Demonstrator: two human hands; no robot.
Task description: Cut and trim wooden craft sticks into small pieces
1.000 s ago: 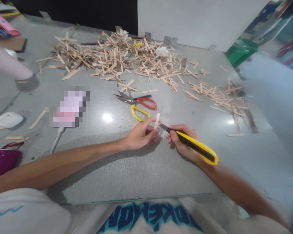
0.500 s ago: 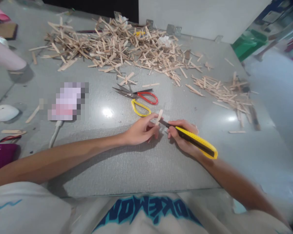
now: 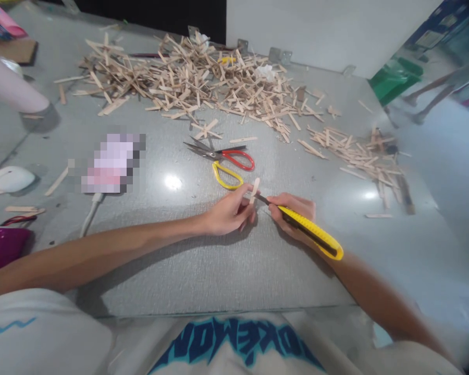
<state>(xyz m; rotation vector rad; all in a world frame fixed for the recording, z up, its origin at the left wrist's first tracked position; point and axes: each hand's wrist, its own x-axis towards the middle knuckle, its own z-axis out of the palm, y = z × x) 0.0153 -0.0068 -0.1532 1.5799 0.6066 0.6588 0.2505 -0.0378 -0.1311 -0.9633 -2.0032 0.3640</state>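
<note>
Lying at the left of a grey counter (image 3: pixel 203 276) were a white mouse-shaped device (image 3: pixel 11 179) and, farther in, a phone-like object (image 3: pixel 111 161) obscured by pixels, with a white cable (image 3: pixel 89 216) at its near end. A broad heap of wooden sticks (image 3: pixel 180 78) spread along the back, set away from the hands. In front of it lay scissors (image 3: pixel 213 154) with yellow and red handles, held by neither hand. Just below them, the left hand (image 3: pixel 229 212) pinched a small wooden stick (image 3: pixel 255 190) on a tilt, seemingly so its upper end stood bare. The right hand (image 3: pixel 299 202) gripped a yellow utility knife (image 3: pixel 316 234), its handle slanting back over the wrist, apparently to point the blade at the stick; whether they touched was unclear. Farther right lay a smaller stick pile (image 3: pixel 355 151).
</note>
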